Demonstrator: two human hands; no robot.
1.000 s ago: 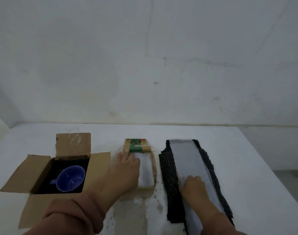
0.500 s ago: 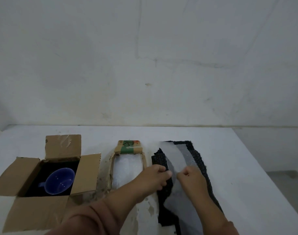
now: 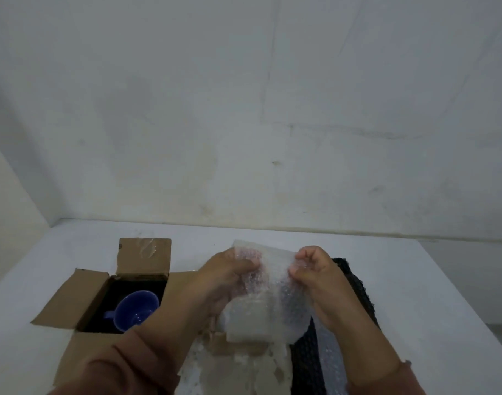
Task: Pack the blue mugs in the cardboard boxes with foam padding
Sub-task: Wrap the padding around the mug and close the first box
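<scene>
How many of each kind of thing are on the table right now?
Mug: 1
Open box: 1
Clear bubble wrap sheet, held in both hands: 1
Black foam: 1
Total: 4
A second small box seen earlier is hidden now.

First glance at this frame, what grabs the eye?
The two hands, left hand and right hand, pinch a clear bubble wrap sheet and hold it up at centre, above the table. At left sits an open cardboard box with a blue mug inside. A black mat lies at right, partly behind the right hand.
</scene>
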